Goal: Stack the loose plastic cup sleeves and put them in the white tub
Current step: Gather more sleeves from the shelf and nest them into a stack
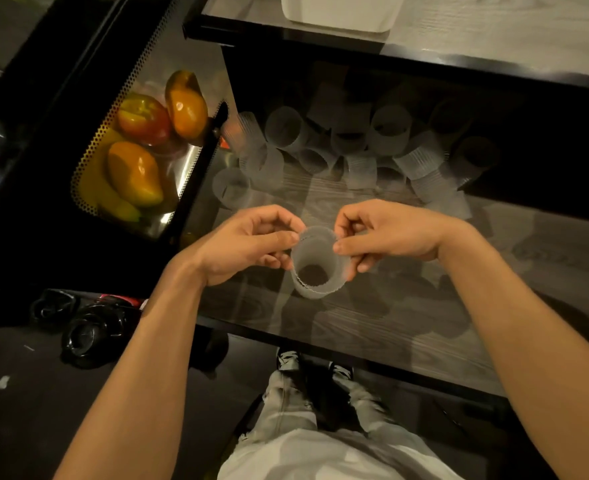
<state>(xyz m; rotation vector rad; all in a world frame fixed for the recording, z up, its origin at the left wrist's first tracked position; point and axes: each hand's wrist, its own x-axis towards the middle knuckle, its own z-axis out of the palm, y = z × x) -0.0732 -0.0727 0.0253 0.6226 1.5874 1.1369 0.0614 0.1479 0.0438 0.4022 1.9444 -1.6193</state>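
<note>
A ribbed sleeve is being pinched between left hand and right hand; possibly several nested. Beyond the hands, loose sleeves are waiting to be added; white tub farther still.

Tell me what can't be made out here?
- Head view: the white tub is cut off by the top edge, so its contents are hidden.
- The loose sleeves overlap in dark shadow; their number is unclear.
- The held sleeve, pinched by the left hand and right hand, may be one or several nested; too translucent to tell.
</note>
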